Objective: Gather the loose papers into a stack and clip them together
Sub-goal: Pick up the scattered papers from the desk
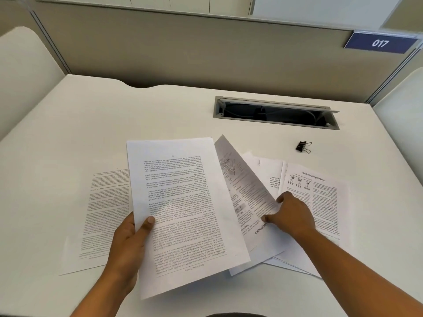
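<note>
- Left hand [128, 243] grips printed sheets [183, 202], thumb on top, other fingers hidden beneath
- Right hand [290, 213] pinches a tilted sheet [242, 186]; loose papers [322, 202] lie under its fingers
- Binder clip [303, 146] lies on desk [160, 115], well beyond right fingertips

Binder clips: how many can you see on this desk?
1. The black binder clip lies on the desk, beyond the spread papers and near the cable slot. Others could be hidden under the sheets.
</note>
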A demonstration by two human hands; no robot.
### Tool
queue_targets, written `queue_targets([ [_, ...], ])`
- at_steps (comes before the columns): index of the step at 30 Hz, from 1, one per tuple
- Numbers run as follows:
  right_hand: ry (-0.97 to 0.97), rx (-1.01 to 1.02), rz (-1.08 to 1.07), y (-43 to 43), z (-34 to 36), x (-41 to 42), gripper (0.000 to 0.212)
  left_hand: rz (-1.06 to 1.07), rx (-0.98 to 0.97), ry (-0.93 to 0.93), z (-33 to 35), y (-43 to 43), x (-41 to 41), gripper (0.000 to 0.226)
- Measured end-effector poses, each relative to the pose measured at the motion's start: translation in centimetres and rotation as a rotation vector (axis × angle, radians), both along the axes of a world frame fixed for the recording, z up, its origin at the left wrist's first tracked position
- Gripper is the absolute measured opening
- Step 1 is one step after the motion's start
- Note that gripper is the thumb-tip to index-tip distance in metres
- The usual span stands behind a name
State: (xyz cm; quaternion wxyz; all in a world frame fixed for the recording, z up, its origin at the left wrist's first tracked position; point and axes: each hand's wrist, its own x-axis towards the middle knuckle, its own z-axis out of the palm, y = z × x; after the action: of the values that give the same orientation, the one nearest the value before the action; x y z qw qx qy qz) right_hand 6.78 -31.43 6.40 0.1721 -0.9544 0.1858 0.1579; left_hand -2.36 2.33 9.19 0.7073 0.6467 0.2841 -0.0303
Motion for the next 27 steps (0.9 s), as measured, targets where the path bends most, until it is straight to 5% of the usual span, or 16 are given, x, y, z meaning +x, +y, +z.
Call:
queue_targets([
  [4,-0.047,0.084,-0.006,-0.3,0.2,0.2,0.020,0.004,-0.001,-0.001,0.2,0.3,-0.2,0.023],
  [14,-0.173,0.364,-0.089,-2.1,1.8,-2.5,0.015,0.037,-0.029,-0.009,0.7,0.7,0.0,0.021],
  [27,-0.418,0.811,-0.690,-7.2,5.9,-8.9,0.012,0.045,-0.030,-0.004,0.2,-0.5,1.3,0.021],
])
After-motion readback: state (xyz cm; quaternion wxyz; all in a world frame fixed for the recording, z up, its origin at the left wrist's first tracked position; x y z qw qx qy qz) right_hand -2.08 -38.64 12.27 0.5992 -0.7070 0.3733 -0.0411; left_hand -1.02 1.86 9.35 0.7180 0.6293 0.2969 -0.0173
